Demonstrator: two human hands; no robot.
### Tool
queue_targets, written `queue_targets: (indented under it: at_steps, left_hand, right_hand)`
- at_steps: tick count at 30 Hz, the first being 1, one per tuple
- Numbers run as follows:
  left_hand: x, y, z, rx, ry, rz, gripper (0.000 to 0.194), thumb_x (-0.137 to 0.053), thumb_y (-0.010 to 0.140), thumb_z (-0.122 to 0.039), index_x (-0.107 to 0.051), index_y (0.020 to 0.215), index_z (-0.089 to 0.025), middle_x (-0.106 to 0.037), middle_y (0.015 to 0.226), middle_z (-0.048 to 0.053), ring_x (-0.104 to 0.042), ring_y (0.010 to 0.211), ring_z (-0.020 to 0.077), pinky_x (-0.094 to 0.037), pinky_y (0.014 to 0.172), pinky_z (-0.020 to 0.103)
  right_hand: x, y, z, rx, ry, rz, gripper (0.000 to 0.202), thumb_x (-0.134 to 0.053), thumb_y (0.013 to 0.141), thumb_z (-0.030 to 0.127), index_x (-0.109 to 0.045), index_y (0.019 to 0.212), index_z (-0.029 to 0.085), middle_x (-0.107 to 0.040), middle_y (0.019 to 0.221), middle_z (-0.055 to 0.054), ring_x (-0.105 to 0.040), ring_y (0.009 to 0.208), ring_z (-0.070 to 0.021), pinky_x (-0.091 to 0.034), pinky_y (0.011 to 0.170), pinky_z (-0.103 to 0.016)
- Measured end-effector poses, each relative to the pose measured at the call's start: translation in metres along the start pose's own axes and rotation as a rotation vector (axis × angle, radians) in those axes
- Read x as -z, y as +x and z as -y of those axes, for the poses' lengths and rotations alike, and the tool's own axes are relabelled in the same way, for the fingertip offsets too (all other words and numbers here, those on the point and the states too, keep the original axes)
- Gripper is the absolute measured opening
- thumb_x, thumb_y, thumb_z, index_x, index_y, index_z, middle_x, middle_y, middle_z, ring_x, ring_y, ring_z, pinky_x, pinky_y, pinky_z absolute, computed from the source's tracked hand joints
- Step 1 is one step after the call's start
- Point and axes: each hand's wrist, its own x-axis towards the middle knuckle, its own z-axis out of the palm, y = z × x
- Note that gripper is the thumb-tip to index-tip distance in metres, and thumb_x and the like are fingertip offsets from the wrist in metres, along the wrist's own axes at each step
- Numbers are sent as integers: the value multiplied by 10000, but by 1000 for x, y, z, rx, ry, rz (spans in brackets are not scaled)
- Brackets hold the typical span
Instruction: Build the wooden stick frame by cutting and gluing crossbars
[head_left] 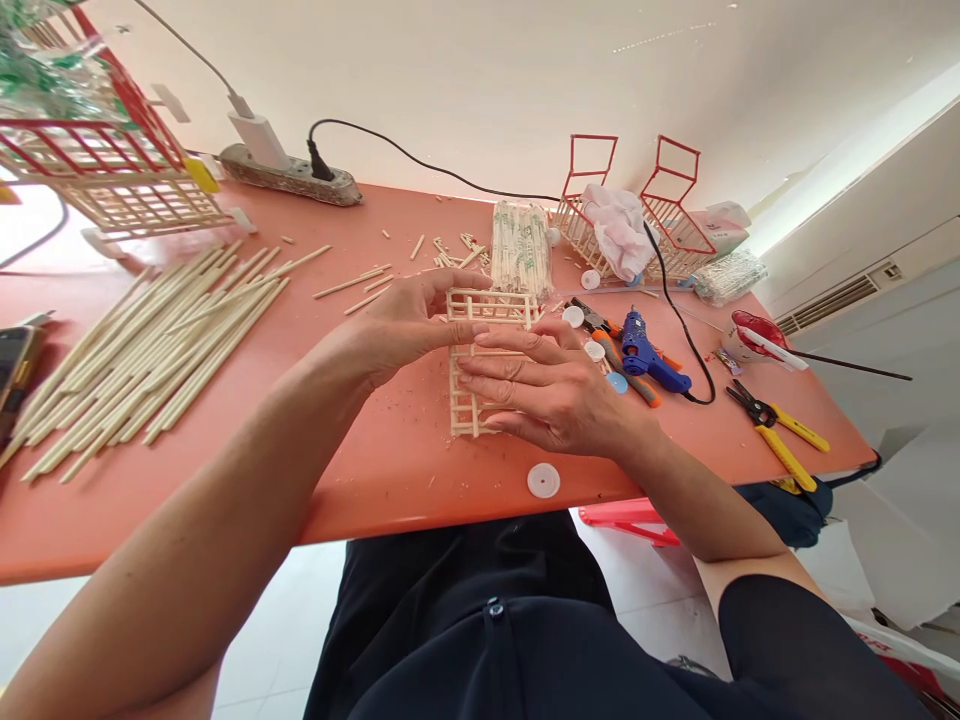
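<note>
A small lattice frame of pale wooden sticks (455, 400) stands on the orange table in front of me. My left hand (409, 320) grips its far left corner, thumb on the near side and fingers behind. Across the frame's right side and middle lies my right hand (555, 385), its fingers stretched out and slightly apart over the sticks. Part of the lattice is hidden beneath these fingers. Just right of it are a blue glue gun (649, 355) and orange-handled pliers (630, 370). A white plastic disc (544, 481) lies near the table's front edge.
Long wooden sticks (172, 340) are heaped at the left. Behind the frame lies a bundle of wrapped sticks (520, 245). Yellow-handled pliers (784, 430) and a red-stained cup (754, 335) are at the right. A power strip (292, 178) and red-and-wood stick models (675, 225) line the back.
</note>
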Motion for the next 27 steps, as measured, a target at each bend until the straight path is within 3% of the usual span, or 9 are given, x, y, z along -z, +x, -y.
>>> queue_targets:
  at_steps: [11, 14, 18, 22, 27]
  left_hand:
    - [1, -1, 1, -3, 43, -8, 624, -931, 660, -433, -773, 1234, -249, -792, 1142, 90, -717, 1153, 323, -558, 942, 428]
    - [1, -1, 2, -8, 31, -7, 634, -940, 663, -448, -774, 1242, -250, -795, 1145, 93, -714, 1167, 332, -561, 957, 439]
    - [2, 0, 5, -20, 57, -28, 649, -954, 666, -459, -778, 1254, -248, -787, 1165, 106, -715, 1162, 333, -571, 936, 428]
    - [4, -1, 5, -27, 120, -33, 629, -928, 716, -473, -772, 1285, -256, -793, 1194, 98, -714, 1182, 323, -562, 943, 415]
    - [3, -3, 1, 4, 19, 42, 639, -896, 732, -440, -735, 1307, -213, -808, 1139, 70, -741, 1123, 300, -571, 927, 401]
  right_hand:
    - [7, -3, -5, 102, 140, -73, 576, -354, 1184, 554, -786, 1311, 195, -823, 1343, -82, -633, 1461, -253, -399, 1210, -470]
    - [9, -3, -8, 47, 248, -107, 581, -320, 1193, 529, -809, 1260, 223, -832, 1324, -58, -660, 1419, -216, -437, 1202, -444]
    - [9, -2, -13, -66, 319, -140, 470, -414, 1175, 476, -805, 1290, 243, -810, 1368, -73, -667, 1375, -218, -492, 1192, -455]
    - [7, 0, -9, -79, 229, -145, 453, -500, 1136, 529, -738, 1418, 266, -701, 1541, -103, -554, 1500, -268, -445, 1254, -529]
    - [9, 5, 11, -120, 69, 15, 626, -584, 1092, 580, -528, 1634, 272, -419, 1785, -133, -306, 1693, -313, -317, 1339, -585]
